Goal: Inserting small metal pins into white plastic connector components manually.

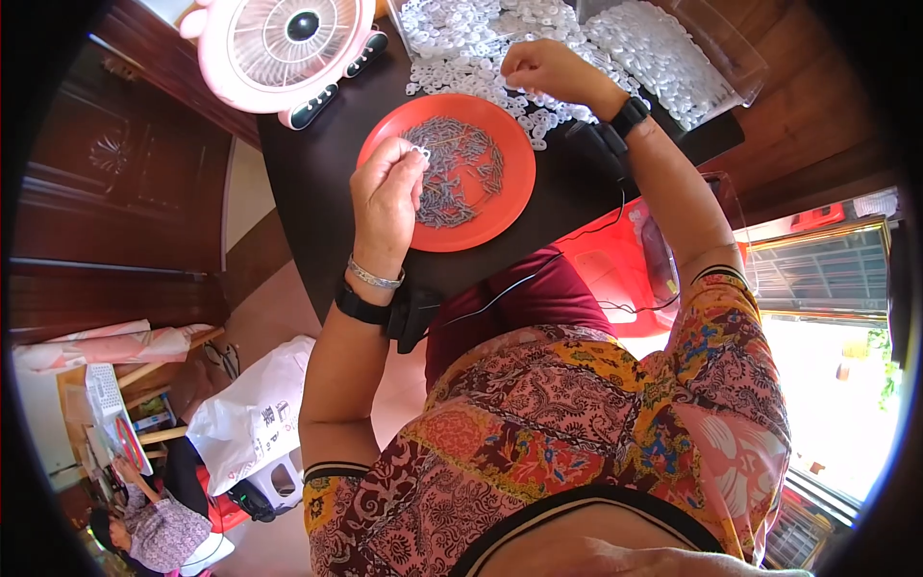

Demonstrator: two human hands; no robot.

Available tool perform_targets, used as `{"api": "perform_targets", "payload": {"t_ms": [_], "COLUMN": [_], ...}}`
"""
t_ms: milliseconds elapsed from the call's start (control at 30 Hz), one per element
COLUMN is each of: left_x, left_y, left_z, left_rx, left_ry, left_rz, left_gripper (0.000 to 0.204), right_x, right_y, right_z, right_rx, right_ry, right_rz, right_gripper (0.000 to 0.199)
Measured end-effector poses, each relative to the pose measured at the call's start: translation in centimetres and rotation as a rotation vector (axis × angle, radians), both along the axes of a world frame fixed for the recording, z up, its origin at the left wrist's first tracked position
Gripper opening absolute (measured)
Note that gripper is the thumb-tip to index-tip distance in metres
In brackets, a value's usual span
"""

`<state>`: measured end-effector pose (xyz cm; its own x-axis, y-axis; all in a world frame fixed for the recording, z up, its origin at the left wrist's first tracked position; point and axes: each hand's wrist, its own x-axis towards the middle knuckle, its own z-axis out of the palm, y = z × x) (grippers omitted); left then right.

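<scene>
My left hand is over the left part of a round red plate, its thumb and fingers pinching a small white plastic clip with a ring-like opening. Many small grey nails lie loose across the plate. Farther off to the right, my right hand is closed in a pinch above a spread of white plastic clips. What sits between its fingertips, if anything, is too small to make out.
A pink fan stands at the table's far left. Clear bins heaped with white clips fill the far right of the dark table. A cable runs from my right wrist strap. Lower left, another person sits near a white bag.
</scene>
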<state>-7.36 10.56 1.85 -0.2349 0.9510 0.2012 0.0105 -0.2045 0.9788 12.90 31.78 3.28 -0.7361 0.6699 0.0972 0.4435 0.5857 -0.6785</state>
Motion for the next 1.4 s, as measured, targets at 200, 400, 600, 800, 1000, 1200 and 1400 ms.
{"api": "perform_targets", "payload": {"t_ms": [200,400,600,800,1000,1200,1400], "left_x": [-0.1,-0.1,-0.1,-0.3,-1.4,-1.4,-1.1], "left_y": [-0.1,-0.2,-0.1,-0.3,-0.1,-0.1,-0.1], "left_z": [-0.1,0.3,0.3,0.3,0.4,0.3,0.5], "left_rx": [-0.025,-0.012,0.030,0.128,0.046,0.048,0.036], "left_ry": [-0.055,-0.103,-0.142,-0.128,-0.434,-0.490,-0.345], "left_rz": [-0.023,0.006,0.049,0.060,-0.133,-0.292,-0.129], "left_gripper": [0.017,0.017,0.016,0.017,0.018,0.020,0.017], "right_x": [-0.9,-3.2,-5.7,-7.1,-6.6,-6.7,-6.4], "right_y": [-1.7,-4.9,-8.1,-9.4,-10.2,-10.1,-9.4], "right_z": [0.7,2.0,2.2,0.8,1.4,0.6,0.8], "right_rx": [-0.461,-0.561,-0.641,-0.556,-0.509,-0.523,-0.633], "right_ry": [0.410,0.472,0.518,0.552,0.514,0.627,0.598], "right_rz": [0.040,0.091,0.251,0.325,0.414,0.468,0.332], "right_gripper": [0.019,0.017,0.019,0.017,0.021,0.019,0.015]}}
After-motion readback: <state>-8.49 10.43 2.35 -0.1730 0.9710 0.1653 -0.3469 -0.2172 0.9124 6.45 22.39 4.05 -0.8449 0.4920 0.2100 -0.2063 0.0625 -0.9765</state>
